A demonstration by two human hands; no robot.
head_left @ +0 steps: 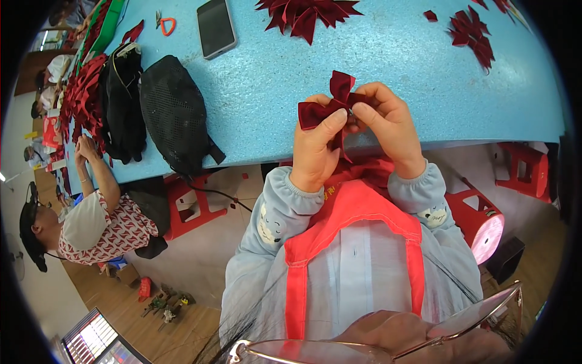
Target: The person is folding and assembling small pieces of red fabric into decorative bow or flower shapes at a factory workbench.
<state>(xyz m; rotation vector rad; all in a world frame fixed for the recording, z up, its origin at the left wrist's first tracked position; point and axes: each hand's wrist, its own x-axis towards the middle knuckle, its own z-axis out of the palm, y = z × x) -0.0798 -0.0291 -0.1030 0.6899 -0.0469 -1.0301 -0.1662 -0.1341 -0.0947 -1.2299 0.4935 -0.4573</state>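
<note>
Just above the near edge of the blue table, I hold a dark red velvet ribbon bow (342,86) with both hands. My left hand (316,145) pinches it near the centre, the thumb lying over the ribbon. From the other side, my right hand (391,124) closes thumb and fingers on the bow's middle. A tiny shiny spot shows between the two thumbs, too small to name. One loop points away from me, another to the left, and a tail hangs below. More dark red fabric (364,176) lies on my lap, against the red apron (351,209).
On the blue table (260,91) lie a phone (216,29), orange-handled snips (166,25), two black bags (173,109) and a pile of red bows (308,15). More bows (471,37) lie at far right. A co-worker (103,224) sits at left. Red stools (524,171) stand below.
</note>
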